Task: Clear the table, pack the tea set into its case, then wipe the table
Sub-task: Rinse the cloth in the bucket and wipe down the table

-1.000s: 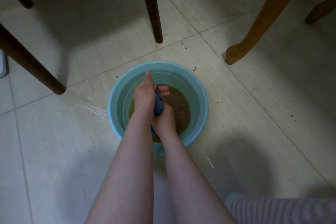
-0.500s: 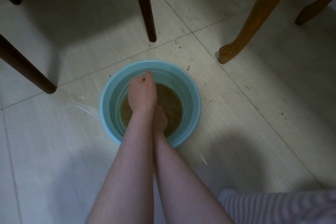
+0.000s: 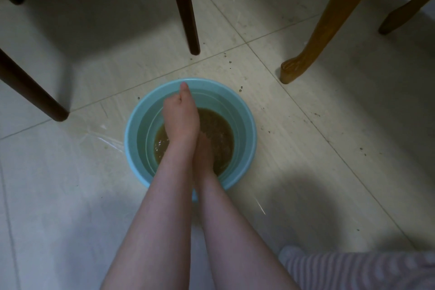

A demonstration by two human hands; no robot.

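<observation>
Basin: a pale teal basin (image 3: pixel 135 129) is sitting on the tiled floor (image 3: pixel 329 148) at the centre of your view, holding murky brown water (image 3: pixel 219 134).
Left hand: your left hand (image 3: pixel 181 120) is hovering over the basin's 10 o'clock side, its fingers curling into a fist and its thumb pointing toward 12 o'clock. I cannot tell whether it is clutching anything.
Right hand: your right hand (image 3: pixel 204 150) is lying just beneath your left wrist, toward the basin's 6 o'clock side and close to the water. It is mostly covered, so I cannot tell its grip.
Cloth for the table: it is hiding from view, and I cannot tell where it is lying.
Furniture: one dark chair leg (image 3: pixel 186 7) is standing at 12 o'clock from the basin and another (image 3: pixel 30 87) at 9 o'clock. A light wooden leg (image 3: pixel 322 23) is standing at 2 o'clock.
Floor: dark specks (image 3: pixel 241 88) are lying between the basin and the light leg.
Clothing: striped fabric (image 3: pixel 364 271) is showing at 5 o'clock.
</observation>
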